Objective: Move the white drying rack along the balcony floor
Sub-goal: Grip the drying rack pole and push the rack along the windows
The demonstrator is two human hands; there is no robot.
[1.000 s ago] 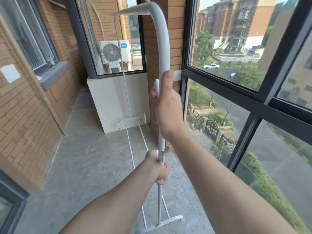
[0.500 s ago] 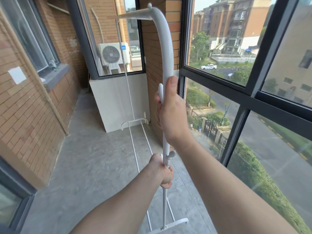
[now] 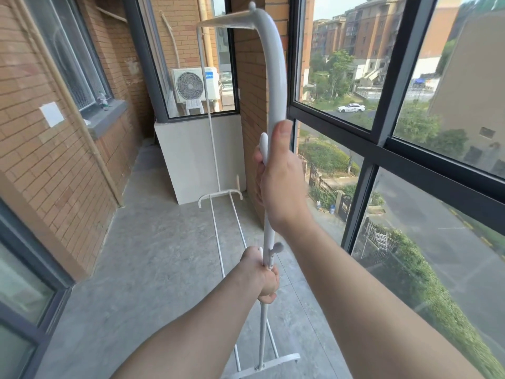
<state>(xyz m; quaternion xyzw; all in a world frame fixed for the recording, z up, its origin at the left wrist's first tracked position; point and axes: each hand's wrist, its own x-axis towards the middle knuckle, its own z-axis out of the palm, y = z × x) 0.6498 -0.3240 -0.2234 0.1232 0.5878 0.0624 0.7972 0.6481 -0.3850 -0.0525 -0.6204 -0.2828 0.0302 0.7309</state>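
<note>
Both hands grip the white drying rack (image 3: 276,77) post (right hand (image 3: 281,181) above left hand (image 3: 259,272)).

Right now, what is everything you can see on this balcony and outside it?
drying rack: one, white, upright along the balcony, near post gripped, far foot by the low white wall
floor: grey tiles, underfoot
brick wall: one, reddish, on the left
white patch: one, stuck on the brick wall
window sill: one, grey, on the left, small item on it too small to tell
low wall: one, white, at the far end
air conditioner unit: one, white, outside behind the far glass
window frames: dark grey, on the right
car: one, white, on the street below
left hand: one, closed low on the post
right hand: one, closed higher on the post
</note>
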